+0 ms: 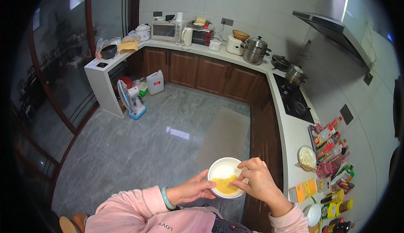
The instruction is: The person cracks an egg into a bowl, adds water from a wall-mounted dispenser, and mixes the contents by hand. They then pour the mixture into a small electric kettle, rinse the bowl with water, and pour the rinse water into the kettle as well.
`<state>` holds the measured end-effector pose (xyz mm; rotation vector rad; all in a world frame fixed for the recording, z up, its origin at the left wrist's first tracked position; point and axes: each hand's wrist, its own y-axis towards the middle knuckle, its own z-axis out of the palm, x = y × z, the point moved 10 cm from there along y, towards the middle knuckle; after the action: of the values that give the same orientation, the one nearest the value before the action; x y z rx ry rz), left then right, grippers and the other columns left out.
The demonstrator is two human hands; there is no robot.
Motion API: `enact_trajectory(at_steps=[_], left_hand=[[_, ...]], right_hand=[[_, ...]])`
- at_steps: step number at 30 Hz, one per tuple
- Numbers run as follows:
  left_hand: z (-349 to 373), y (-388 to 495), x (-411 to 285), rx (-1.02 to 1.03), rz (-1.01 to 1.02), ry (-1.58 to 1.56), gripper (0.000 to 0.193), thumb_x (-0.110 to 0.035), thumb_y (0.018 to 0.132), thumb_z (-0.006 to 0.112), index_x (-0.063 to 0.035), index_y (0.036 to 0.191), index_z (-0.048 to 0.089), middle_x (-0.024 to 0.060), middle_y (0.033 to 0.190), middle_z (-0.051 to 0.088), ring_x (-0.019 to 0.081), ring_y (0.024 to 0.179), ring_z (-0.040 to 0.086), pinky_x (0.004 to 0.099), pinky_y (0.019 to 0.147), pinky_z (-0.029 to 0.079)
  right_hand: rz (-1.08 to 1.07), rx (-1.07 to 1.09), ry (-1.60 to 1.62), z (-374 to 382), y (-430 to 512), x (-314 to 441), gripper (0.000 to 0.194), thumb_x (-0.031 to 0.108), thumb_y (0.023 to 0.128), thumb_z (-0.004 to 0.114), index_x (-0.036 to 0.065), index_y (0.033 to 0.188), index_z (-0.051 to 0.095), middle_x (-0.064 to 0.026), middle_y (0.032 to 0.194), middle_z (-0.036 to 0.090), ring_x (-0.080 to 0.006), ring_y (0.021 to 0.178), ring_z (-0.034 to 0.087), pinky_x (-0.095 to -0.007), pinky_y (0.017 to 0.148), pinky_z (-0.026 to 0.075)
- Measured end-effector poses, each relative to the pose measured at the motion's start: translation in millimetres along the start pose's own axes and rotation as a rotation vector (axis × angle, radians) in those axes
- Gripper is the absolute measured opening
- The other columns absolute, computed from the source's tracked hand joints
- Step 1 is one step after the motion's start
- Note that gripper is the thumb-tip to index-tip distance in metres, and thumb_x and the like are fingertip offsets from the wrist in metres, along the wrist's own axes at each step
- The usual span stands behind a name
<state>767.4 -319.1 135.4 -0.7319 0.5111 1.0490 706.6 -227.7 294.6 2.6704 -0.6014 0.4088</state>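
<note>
A white bowl (225, 161) is tilted towards me in front of my body, held by my left hand (195, 187) with the thumb over its rim. Fine yellow grains (224, 185) lie in its lower part, while bare white shows above them. My right hand (257, 179) reaches in from the right, thumb and fingers bent at the edge of the grains. Whether a pinch of grains is between those fingertips is too small to tell.
On the right counter (296, 138) stand a bowl of pale shreds (306, 157) with chopsticks, an orange-yellow packet (303, 190), a white bowl (313, 215) and several seasoning bottles (325, 136). Beyond is a gas hob (292, 102). A fan (132, 100) and a jug (155, 83) stand on the floor.
</note>
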Motion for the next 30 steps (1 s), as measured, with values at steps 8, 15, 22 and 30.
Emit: enact_trajectory(at_steps=[8, 15, 22, 30], left_hand=[[-70.3, 102.4, -80.8, -0.094, 0.092, -0.041, 0.066, -0.015, 0.092, 0.059, -0.0095, 0.146, 0.021, 0.0135, 0.124, 0.052, 0.0204, 0.096, 0.064, 0.0326, 0.080, 0.056], [-111.4, 199.3, -175.7, -0.117, 0.191, -0.089, 0.066, -0.015, 0.092, 0.059, -0.0100, 0.145, 0.022, 0.0138, 0.128, 0.051, 0.0213, 0.101, 0.064, 0.0338, 0.081, 0.057], [-168.6, 269.5, -260.0, -0.161, 0.228, -0.133, 0.065, -0.015, 0.091, 0.059, -0.0098, 0.145, 0.023, 0.0125, 0.128, 0.051, 0.0219, 0.101, 0.065, 0.0337, 0.081, 0.058], [-264.7, 336.6, -369.5, -0.167, 0.188, -0.038, 0.065, -0.014, 0.092, 0.058, -0.0095, 0.146, 0.022, 0.0120, 0.130, 0.049, 0.0202, 0.108, 0.060, 0.0334, 0.081, 0.057]], right_hand=[[-0.101, 0.036, 0.065, 12.4, 118.9, -99.3, 0.015, 0.018, 0.074, 0.077, 0.006, 0.080, 0.072, -0.0082, 0.105, 0.062, -0.0257, 0.100, 0.054, -0.0365, 0.086, 0.042], [-0.182, 0.107, 0.129, 5.9, 233.7, -195.8, 0.017, 0.018, 0.077, 0.076, 0.009, 0.090, 0.070, -0.0069, 0.102, 0.062, -0.0257, 0.096, 0.057, -0.0369, 0.081, 0.043], [-0.110, -0.017, 0.272, 15.3, 342.4, -267.0, 0.021, 0.005, 0.075, 0.072, 0.010, 0.086, 0.054, -0.0070, 0.083, 0.055, -0.0290, 0.079, 0.057, -0.0360, 0.073, 0.042], [-0.072, 0.165, 0.381, 63.8, 468.7, -318.2, 0.040, -0.005, 0.074, 0.067, 0.009, 0.110, 0.059, -0.0129, 0.109, 0.054, -0.0331, 0.099, 0.059, -0.0387, 0.084, 0.049]])
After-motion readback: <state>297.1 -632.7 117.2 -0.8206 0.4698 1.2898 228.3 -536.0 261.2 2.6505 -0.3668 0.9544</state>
